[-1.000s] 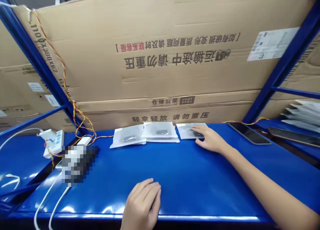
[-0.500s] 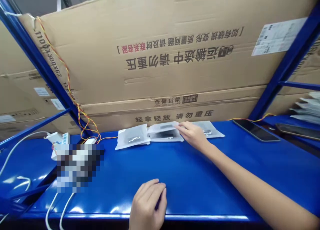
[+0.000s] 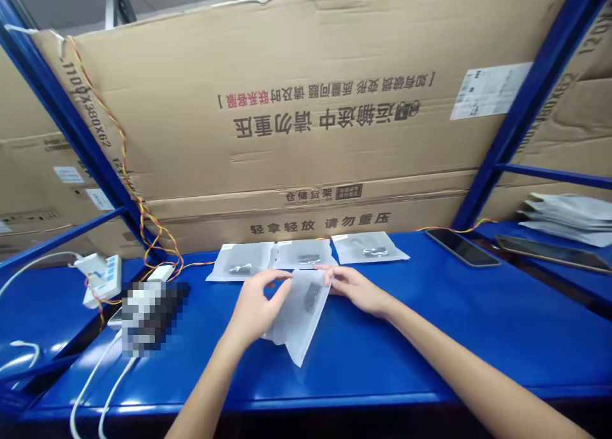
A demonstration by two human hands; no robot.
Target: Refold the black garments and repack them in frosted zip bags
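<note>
A frosted plastic bag (image 3: 303, 308) with faint dark print hangs tilted over the blue shelf, between my two hands. My right hand (image 3: 351, 287) pinches its upper right corner. At the bag's upper left is my left hand (image 3: 262, 302), thumb and index finger curled close together at its edge. Behind them three more frosted bags lie in a row: a left one (image 3: 243, 260), a middle one (image 3: 305, 253) and a right one (image 3: 369, 246), each with a small dark item inside.
The blue shelf (image 3: 406, 337) backs onto a large cardboard box (image 3: 306, 158). Dark phones (image 3: 461, 246) lie at the right, near stacked bags (image 3: 568, 216). A power strip (image 3: 108, 283), white cables and twisted red-yellow wires are at the left, beside blue posts.
My left hand has moved up from the shelf's front edge to the bag. My right hand has left the row and now holds a bag nearer me. The view has shifted right.
</note>
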